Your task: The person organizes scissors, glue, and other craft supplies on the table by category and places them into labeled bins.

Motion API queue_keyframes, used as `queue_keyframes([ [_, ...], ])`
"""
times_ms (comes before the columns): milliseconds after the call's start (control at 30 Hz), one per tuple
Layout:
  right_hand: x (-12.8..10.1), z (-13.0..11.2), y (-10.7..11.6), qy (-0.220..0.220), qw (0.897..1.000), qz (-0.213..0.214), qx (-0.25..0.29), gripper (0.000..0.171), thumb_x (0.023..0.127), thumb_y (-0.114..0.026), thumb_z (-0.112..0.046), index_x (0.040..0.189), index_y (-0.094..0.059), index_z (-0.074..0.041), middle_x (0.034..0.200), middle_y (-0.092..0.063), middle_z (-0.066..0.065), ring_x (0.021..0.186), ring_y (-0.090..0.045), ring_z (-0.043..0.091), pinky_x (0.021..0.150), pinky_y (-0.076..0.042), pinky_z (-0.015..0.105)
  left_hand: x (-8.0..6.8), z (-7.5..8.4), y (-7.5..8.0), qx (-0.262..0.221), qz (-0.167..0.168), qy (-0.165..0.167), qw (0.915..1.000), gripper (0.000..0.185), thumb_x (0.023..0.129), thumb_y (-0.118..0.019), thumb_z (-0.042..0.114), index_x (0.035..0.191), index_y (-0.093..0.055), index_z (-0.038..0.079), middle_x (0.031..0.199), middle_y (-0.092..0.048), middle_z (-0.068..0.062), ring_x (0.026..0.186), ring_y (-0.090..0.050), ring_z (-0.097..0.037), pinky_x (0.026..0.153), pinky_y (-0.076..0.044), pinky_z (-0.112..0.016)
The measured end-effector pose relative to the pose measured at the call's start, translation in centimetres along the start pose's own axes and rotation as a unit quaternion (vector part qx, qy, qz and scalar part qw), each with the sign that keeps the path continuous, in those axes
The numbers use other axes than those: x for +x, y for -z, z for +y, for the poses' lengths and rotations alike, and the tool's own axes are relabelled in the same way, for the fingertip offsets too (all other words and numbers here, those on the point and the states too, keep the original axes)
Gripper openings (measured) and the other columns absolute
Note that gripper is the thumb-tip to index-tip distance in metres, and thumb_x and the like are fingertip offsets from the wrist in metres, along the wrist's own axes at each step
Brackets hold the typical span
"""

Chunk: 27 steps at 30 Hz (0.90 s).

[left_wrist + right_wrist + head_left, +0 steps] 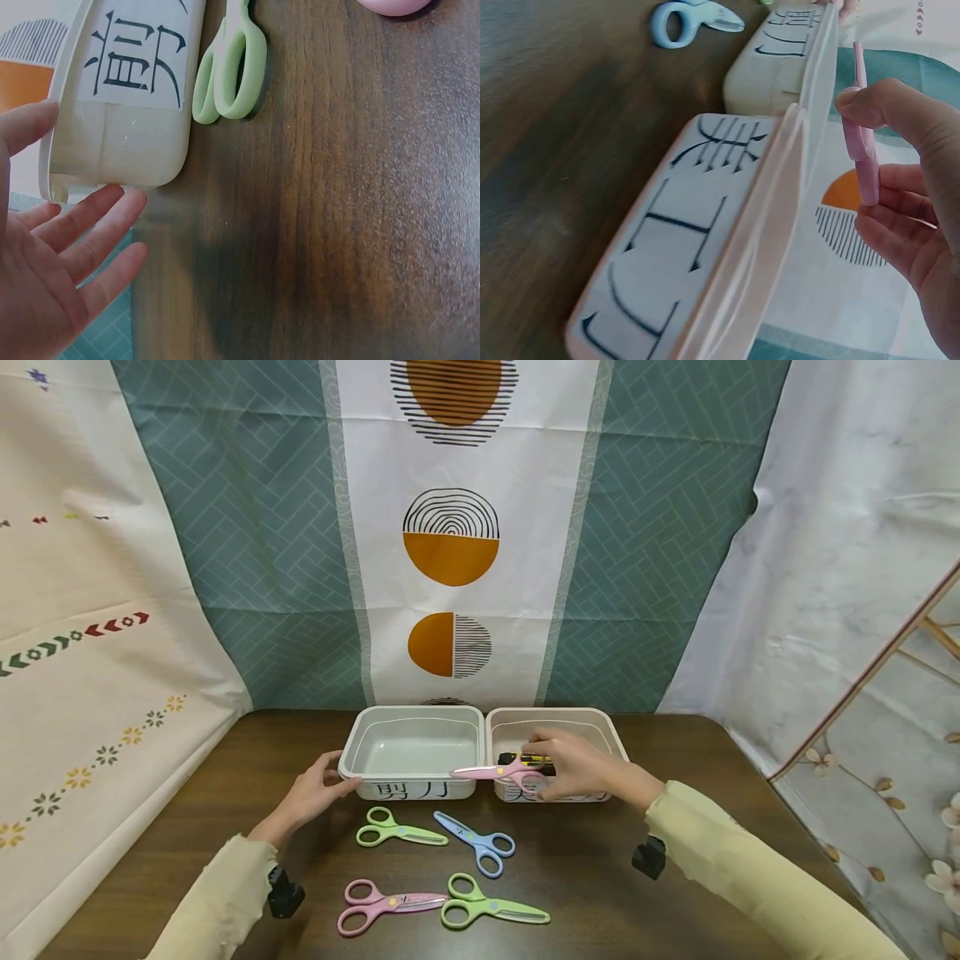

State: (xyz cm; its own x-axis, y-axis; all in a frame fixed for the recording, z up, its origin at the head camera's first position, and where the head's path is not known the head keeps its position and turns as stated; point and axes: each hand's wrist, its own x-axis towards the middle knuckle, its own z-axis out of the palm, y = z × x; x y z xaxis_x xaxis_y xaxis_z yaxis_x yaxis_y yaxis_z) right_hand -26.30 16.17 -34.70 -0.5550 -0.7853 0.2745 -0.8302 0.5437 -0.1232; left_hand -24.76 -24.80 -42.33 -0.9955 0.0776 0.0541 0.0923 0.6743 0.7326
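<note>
Pink scissors (pixel 498 771) are pinched by the handles in my right hand (pixel 570 764), thumb on one side and fingertips on the other. They are held over the front rim of the right bin, blades pointing left toward the other bin. My left hand (pixel 311 793) touches the front left corner of the white left bin (pixel 423 714), thumb at the rim and fingers spread along the side in the left wrist view. Dark and yellow items (pixel 534 760) lie inside the pinkish right bin (pixel 555 714), partly hidden by the right hand and scissors.
On the brown table (pixel 607 902) lie green scissors (pixel 401 833), blue scissors (pixel 472 839), another pink pair (pixel 390 903) and another green pair (pixel 495 906). Both bins bear front labels with black characters. A patterned curtain (pixel 457 460) hangs behind them.
</note>
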Motion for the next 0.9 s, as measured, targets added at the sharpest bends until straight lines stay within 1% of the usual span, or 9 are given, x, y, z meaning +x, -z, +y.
queue_keyframes([
  [167,1.7,-0.2,0.0,0.004,1.0,0.003,0.007,0.051,0.061,-0.076,-0.024,0.106,-0.064,-0.003,0.096,-0.055,0.005,0.077,-0.05,0.015,0.065,-0.042,0.025,-0.1,0.1,0.0,0.001,0.002,-0.001,1.0,0.07,0.084,-0.063,0.035,0.133,-0.031,-0.004,0.112,-0.056,-0.026,0.092,-0.06,-0.03,0.081,-0.045,-0.049],
  [200,2.0,-0.3,0.0,0.003,1.0,0.002,0.007,0.051,0.061,-0.076,-0.024,0.106,-0.064,-0.003,0.095,-0.055,0.004,0.076,-0.049,0.014,0.065,-0.042,0.024,-0.1,0.1,0.0,0.001,0.003,-0.002,1.0,0.07,0.084,-0.063,0.035,0.133,-0.031,-0.004,0.111,-0.056,-0.026,0.091,-0.06,-0.031,0.08,-0.046,-0.048],
  [367,3.5,-0.4,-0.1,0.002,1.0,0.001,-0.001,0.051,0.061,-0.074,-0.025,0.106,-0.064,-0.004,0.098,-0.056,0.004,0.081,-0.05,0.015,0.071,-0.043,0.027,-0.1,0.2,-0.1,-0.001,0.005,-0.003,1.0,0.069,0.084,-0.064,0.033,0.132,-0.032,-0.004,0.11,-0.057,-0.027,0.089,-0.06,-0.03,0.078,-0.047,-0.046],
  [500,4.6,-0.4,-0.3,-0.009,1.0,-0.002,-0.004,0.049,0.064,-0.073,-0.026,0.107,-0.064,-0.003,0.105,-0.057,0.006,0.086,-0.051,0.016,0.075,-0.044,0.029,-0.1,0.2,-0.1,-0.001,0.006,-0.002,1.0,0.069,0.084,-0.064,0.033,0.132,-0.032,-0.004,0.11,-0.057,-0.026,0.089,-0.06,-0.03,0.078,-0.046,-0.046],
  [600,5.3,-0.3,-0.6,-0.019,1.0,0.001,-0.002,0.049,0.065,-0.074,-0.026,0.106,-0.065,-0.002,0.104,-0.056,0.006,0.086,-0.051,0.017,0.074,-0.044,0.028,-0.1,0.1,-0.1,-0.001,0.006,-0.001,1.0,0.069,0.084,-0.064,0.033,0.132,-0.032,-0.004,0.11,-0.057,-0.027,0.09,-0.06,-0.031,0.078,-0.046,-0.046],
  [667,5.7,-0.2,-0.7,-0.023,1.0,0.004,0.005,0.048,0.065,-0.074,-0.026,0.106,-0.065,-0.001,0.1,-0.056,0.005,0.084,-0.052,0.018,0.073,-0.043,0.027,0.0,0.0,-0.2,-0.002,0.006,-0.001,1.0,0.069,0.084,-0.064,0.034,0.132,-0.032,-0.004,0.111,-0.056,-0.027,0.09,-0.06,-0.031,0.079,-0.046,-0.046],
  [767,6.3,-0.1,-0.9,-0.027,1.0,0.011,0.011,0.045,0.065,-0.074,-0.026,0.103,-0.066,-0.003,0.096,-0.056,0.003,0.083,-0.051,0.016,0.072,-0.043,0.026,0.0,-0.1,-0.2,-0.003,0.005,0.0,1.0,0.07,0.084,-0.063,0.034,0.132,-0.031,-0.005,0.114,-0.054,-0.027,0.092,-0.06,-0.031,0.079,-0.046,-0.047],
  [900,6.8,0.0,-1.2,-0.032,0.999,0.014,0.024,0.045,0.065,-0.075,-0.026,0.103,-0.066,-0.003,0.095,-0.057,0.005,0.083,-0.051,0.015,0.073,-0.044,0.027,0.0,-0.2,-0.2,-0.001,0.005,0.001,1.0,0.071,0.084,-0.063,0.035,0.133,-0.031,-0.004,0.115,-0.054,-0.028,0.092,-0.06,-0.031,0.08,-0.046,-0.048],
])
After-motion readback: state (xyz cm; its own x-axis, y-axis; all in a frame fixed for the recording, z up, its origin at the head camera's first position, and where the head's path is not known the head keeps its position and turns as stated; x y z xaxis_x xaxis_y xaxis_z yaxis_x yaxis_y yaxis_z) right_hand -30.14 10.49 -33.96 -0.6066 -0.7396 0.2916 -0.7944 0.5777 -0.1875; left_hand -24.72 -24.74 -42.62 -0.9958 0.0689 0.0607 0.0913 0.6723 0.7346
